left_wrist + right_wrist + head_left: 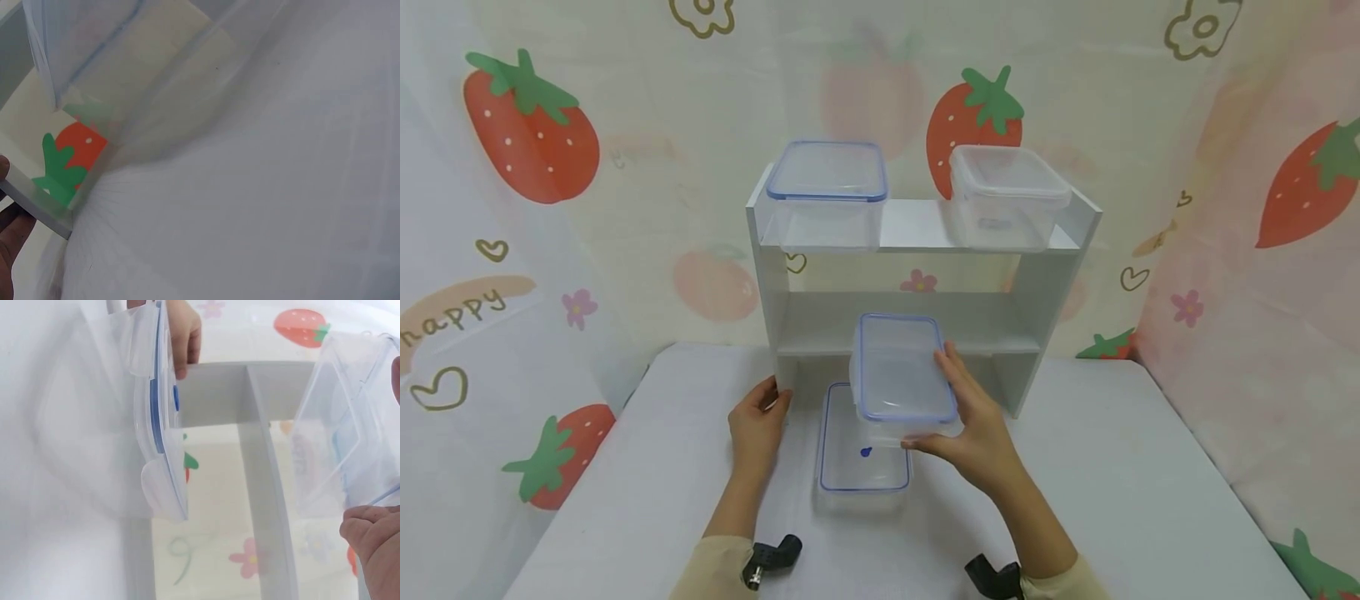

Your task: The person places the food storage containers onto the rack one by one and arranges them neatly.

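Observation:
My right hand (973, 433) holds a clear plastic food container (901, 367) with a blue-rimmed lid, thumb at its near edge and fingers along its right side. The held container (328, 425) appears tilted in the right wrist view. Below it, a larger clear container with a blue-edged lid (857, 471) sits on the table, partly covered by the held one in the head view. At the left, my left hand (758, 425) pinches the front edge of the white shelf's left side panel (39, 206), thumb on one side and fingers on the other.
The white two-tier shelf (910, 321) stands at the back of the white-covered table (1120, 467). On its top board are a blue-rimmed container (827, 179) at left and a white-lidded container (1011, 196) at right. A strawberry-printed cloth (647, 158) hangs behind.

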Demonstrator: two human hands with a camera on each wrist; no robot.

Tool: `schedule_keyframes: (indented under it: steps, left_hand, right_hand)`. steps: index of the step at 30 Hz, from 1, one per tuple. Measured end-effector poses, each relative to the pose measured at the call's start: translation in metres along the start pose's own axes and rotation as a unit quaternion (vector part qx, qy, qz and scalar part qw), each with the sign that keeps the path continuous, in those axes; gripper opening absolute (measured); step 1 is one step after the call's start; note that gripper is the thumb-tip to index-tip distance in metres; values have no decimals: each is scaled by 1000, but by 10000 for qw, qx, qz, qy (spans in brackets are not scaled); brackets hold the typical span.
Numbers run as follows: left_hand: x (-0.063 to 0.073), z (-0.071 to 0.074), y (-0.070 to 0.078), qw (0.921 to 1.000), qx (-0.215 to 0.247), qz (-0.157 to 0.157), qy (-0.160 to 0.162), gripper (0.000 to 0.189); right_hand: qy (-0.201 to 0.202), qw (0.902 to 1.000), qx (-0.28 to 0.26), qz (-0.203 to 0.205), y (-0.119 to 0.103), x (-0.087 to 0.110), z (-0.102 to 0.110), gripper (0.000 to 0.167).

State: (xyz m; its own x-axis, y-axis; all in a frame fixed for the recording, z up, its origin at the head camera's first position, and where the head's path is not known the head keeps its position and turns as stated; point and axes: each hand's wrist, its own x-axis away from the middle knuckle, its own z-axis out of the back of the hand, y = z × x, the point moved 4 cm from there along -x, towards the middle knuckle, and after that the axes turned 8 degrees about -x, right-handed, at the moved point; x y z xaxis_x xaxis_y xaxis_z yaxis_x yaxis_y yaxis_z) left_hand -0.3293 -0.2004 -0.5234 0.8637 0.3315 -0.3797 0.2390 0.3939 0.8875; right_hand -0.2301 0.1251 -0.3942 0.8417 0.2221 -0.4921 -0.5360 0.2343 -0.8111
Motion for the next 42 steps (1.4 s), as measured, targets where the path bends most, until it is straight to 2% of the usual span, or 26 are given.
schedule_keyframes:
  steps: [15,25,33,42]
  left_hand:
    - [0,1,0,10000,-49,-2,-6,37]
    - [-1,0,-2,10000,-35,-22,-6,36]
    - [0,-1,-1,10000,49,1,-27,38]
    - [0,0,3,10000,-15,72,20,37]
  right_hand:
    - [66,9999,-22,-123,2,-14,-14,115]
    - [56,9990,-374,-242,6,-25,-26,115]
    - [-89,9986,-490,-174,9,-36,-31,113]
    - [-34,9964,-736,-420,15,-51,-34,110]
